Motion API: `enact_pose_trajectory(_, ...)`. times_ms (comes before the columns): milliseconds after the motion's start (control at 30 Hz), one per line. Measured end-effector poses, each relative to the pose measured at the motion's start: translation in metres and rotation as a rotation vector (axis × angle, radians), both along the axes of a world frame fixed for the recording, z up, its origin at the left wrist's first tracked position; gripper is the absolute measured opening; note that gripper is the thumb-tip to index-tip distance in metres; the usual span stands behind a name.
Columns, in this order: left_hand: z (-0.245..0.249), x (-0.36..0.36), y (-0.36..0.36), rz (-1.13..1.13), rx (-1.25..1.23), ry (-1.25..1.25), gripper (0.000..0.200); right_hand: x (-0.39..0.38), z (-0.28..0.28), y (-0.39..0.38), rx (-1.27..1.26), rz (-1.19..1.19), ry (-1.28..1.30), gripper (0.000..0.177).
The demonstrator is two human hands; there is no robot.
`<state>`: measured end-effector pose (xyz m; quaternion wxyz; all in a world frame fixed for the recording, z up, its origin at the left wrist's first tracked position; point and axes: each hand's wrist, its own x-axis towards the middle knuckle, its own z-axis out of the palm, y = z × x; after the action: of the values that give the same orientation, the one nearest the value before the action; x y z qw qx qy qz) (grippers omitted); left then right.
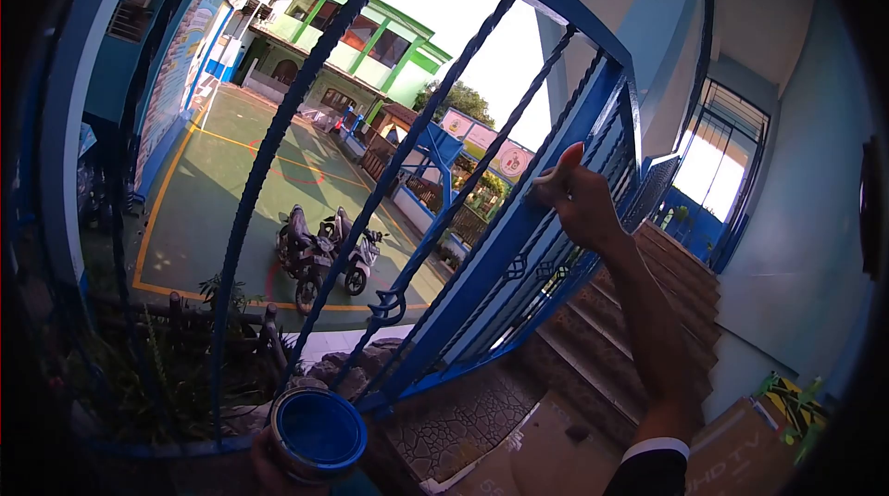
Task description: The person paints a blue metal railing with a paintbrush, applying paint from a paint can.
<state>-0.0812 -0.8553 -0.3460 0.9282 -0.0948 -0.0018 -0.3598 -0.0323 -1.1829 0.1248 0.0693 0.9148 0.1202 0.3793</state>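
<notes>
At the bottom of the view my left hand (270, 466) is wrapped round an open paint can (319, 429) with blue paint in it. The can is tilted toward me, and its rim is smeared blue. My right hand (583, 201) is raised at the thick post of a blue metal gate (482, 274). Its fingers are closed on what looks like a paintbrush, with an orange-red handle end (571, 155) standing above the fist. The bristles are hidden behind the fingers. Twisted blue bars (269, 153) stand in front of me, beyond the can.
Brown steps (607, 334) climb on the right beside a pale blue wall (778, 246). Flattened cardboard (556, 450) lies on the floor below. Past the bars, plants (162, 385) and rocks border a green court (222, 209) with parked motorcycles (324, 251).
</notes>
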Motion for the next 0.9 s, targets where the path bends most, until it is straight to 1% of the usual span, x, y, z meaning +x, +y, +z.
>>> enact_pose_trajectory(100, 0.001, -0.001, 0.001, -0.016, 0.037, 0.001, 0.074, 0.006, 0.038, 0.023, 0.133, -0.224, -0.102, 0.021)
enact_pose_trajectory(167, -0.011, 0.000, -0.002, -0.012, 0.080, 0.029, 0.074, 0.019, 0.076, 0.003, 0.040, -0.301, -0.288, 0.026)
enact_pose_trajectory(233, -0.007, -0.003, 0.002, -0.020, 0.067, 0.036, 0.075, 0.024, 0.114, -0.002, -0.008, -0.381, -0.454, 0.020)
enact_pose_trajectory(333, -0.015, -0.003, 0.002, -0.035, 0.057, 0.015, 0.076, 0.023, 0.137, -0.001, -0.320, -0.121, -0.750, 0.014)
enact_pose_trajectory(367, -0.019, -0.002, 0.002, -0.036, 0.054, 0.003, 0.076, 0.022, 0.138, -0.002, -0.403, -0.083, -0.785, 0.014)
enact_pose_trajectory(433, -0.013, -0.006, 0.005, -0.022, 0.062, 0.000, 0.077, 0.016, 0.134, 0.001, -0.568, -0.009, -0.848, 0.019)
enact_pose_trajectory(533, -0.013, -0.006, 0.005, -0.034, 0.055, 0.012, 0.077, 0.015, 0.108, -0.022, -0.720, -0.124, -0.567, 0.023)
enact_pose_trajectory(600, -0.013, -0.009, 0.005, -0.040, 0.051, 0.048, 0.076, 0.007, 0.069, -0.028, -0.770, -0.104, -0.423, 0.026)
enact_pose_trajectory(667, -0.009, -0.011, 0.007, -0.041, 0.057, 0.102, 0.076, -0.005, 0.028, -0.027, -0.684, -0.047, -0.264, 0.028)
enact_pose_trajectory(700, -0.007, -0.012, 0.007, -0.041, 0.054, 0.095, 0.075, -0.011, 0.013, -0.027, -0.616, 0.002, -0.189, 0.023)
enact_pose_trajectory(767, -0.004, -0.012, 0.008, -0.044, 0.051, 0.079, 0.074, -0.019, -0.005, -0.019, -0.068, 0.081, -0.013, 0.016)
enact_pose_trajectory(800, -0.004, -0.012, 0.007, -0.049, 0.051, 0.059, 0.074, -0.019, -0.001, -0.016, 0.002, 0.024, -0.043, 0.015)
enact_pose_trajectory(867, -0.004, -0.013, 0.006, -0.061, 0.054, 0.021, 0.074, -0.011, 0.025, -0.009, 0.143, -0.091, -0.102, 0.017)
enact_pose_trajectory(900, -0.006, -0.013, 0.006, -0.055, 0.068, 0.021, 0.074, 0.001, 0.043, -0.020, 0.160, -0.095, -0.225, 0.018)
